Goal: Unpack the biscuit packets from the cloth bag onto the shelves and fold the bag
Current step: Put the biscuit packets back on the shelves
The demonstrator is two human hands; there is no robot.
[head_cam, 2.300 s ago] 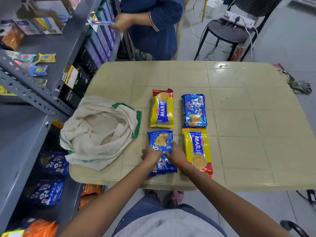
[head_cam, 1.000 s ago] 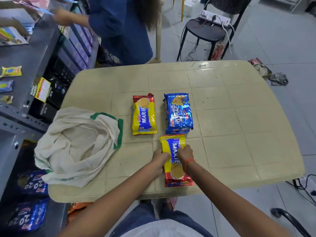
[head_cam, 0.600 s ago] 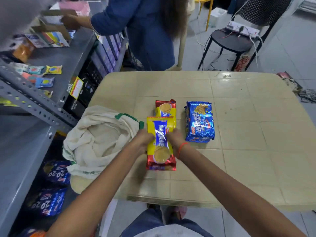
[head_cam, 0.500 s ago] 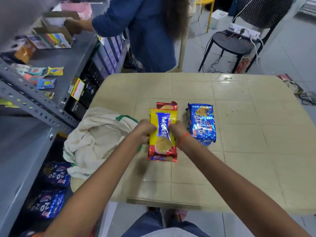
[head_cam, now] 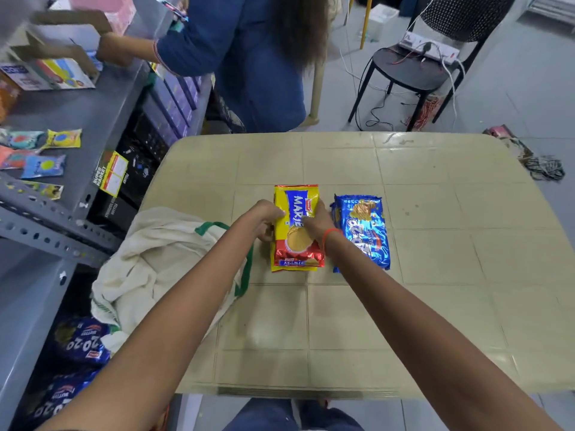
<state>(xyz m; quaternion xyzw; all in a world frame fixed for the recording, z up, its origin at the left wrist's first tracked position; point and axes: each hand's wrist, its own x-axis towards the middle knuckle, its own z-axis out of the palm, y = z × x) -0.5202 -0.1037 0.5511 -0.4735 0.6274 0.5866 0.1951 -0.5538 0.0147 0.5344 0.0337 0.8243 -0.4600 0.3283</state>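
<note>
Moved farther up the beige tiled table, the yellow Marie biscuit packet is pinched at both edges by the left hand and right hand, just beside the blue 20-20 packet; bare tabletop is seen all around.

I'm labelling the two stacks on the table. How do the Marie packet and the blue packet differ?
The Marie packet is yellow and red with a round biscuit pictured; the blue packet is blue, its biscuit ridged. Both hands, left and right, grip the Marie packet; nothing touches the blue packet. Both lie flat, side by side, lengthwise on the table.
</note>
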